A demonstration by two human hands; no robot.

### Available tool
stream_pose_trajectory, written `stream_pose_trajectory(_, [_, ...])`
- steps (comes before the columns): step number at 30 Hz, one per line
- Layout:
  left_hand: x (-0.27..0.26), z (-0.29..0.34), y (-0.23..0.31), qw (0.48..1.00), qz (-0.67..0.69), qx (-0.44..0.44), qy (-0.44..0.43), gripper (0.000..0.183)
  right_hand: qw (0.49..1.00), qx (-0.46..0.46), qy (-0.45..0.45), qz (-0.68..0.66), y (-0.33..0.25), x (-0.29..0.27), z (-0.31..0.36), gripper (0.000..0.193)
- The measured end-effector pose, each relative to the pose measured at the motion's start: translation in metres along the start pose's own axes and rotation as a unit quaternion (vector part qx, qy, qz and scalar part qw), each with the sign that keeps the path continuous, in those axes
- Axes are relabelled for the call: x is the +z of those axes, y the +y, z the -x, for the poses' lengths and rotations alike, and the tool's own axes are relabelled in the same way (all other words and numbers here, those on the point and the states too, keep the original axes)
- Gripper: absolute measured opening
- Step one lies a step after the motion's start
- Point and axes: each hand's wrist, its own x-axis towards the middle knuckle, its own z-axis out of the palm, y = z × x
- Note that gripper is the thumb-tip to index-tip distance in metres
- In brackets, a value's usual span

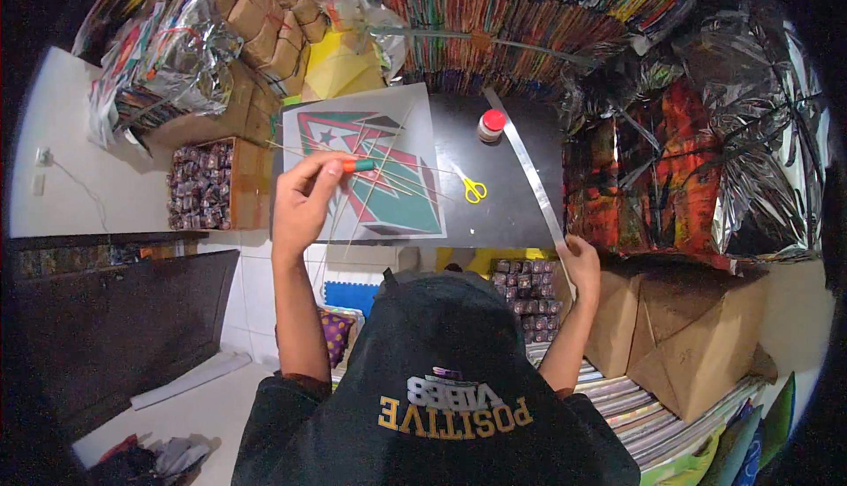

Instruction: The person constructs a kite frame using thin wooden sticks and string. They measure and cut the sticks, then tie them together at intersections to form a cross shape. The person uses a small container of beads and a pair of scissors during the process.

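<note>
My left hand (304, 199) is closed on a small orange and green cylinder (360, 166), held above a printed paper sheet (397, 124) with a green, red and black star design. Several thin sticks (415, 167) lie crossed over that sheet, some reaching past its edges. Off to the right, my right hand (580, 265) grips the near end of a long silvery strip (529, 168), like a metal ruler, which slants across the dark table. Yellow-handled scissors (475, 190) lie beside the sheet. A small jar with a red lid (491, 124) stands near the strip's far end.
Stacked bundles of coloured sheets (494, 23) line the table's back edge. Black and red plastic-wrapped bundles (657, 177) stand at right, above cardboard boxes (697, 336). On the left are a wooden crate (251, 188) of small wrapped packs and brown paper parcels (265, 23).
</note>
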Motion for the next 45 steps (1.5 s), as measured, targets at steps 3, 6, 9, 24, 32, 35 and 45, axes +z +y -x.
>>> stream_pose_trajectory(3, [0.0, 0.003, 0.01, 0.996, 0.025, -0.022, -0.077, 0.023, 0.992, -0.114, 0.028, 0.051, -0.072, 0.018, 0.024, 0.053])
stream_pose_trajectory(6, [0.013, 0.007, 0.02, 0.99, 0.009, 0.03, -0.136, 0.021, 0.966, -0.209, 0.01, -0.154, -0.185, 0.03, 0.058, 0.05])
stream_pose_trajectory(9, [0.018, 0.005, 0.036, 0.972, -0.061, 0.12, -0.193, 0.02, 0.881, -0.255, -0.141, -0.373, -0.248, 0.055, 0.087, 0.048])
stream_pose_trajectory(24, [-0.12, 0.009, 0.007, 0.996, -0.085, 0.014, -0.034, 0.021, 0.818, -0.143, -0.054, -0.555, -0.229, 0.044, 0.125, 0.017])
stream_pose_trajectory(32, [-0.189, 0.013, -0.017, 0.987, -0.114, 0.044, 0.101, 0.025, 0.795, -0.051, 0.019, -0.604, -0.156, 0.014, 0.124, 0.016])
stream_pose_trajectory(35, [-0.187, 0.012, -0.015, 0.979, -0.107, 0.063, 0.164, 0.025, 0.895, -0.037, -0.054, -0.441, -0.142, 0.007, 0.121, 0.017])
stream_pose_trajectory(45, [-0.238, 0.002, -0.057, 0.874, 0.101, 0.13, 0.458, 0.028, 0.953, -0.108, -0.12, -0.256, -0.066, 0.024, 0.092, 0.017])
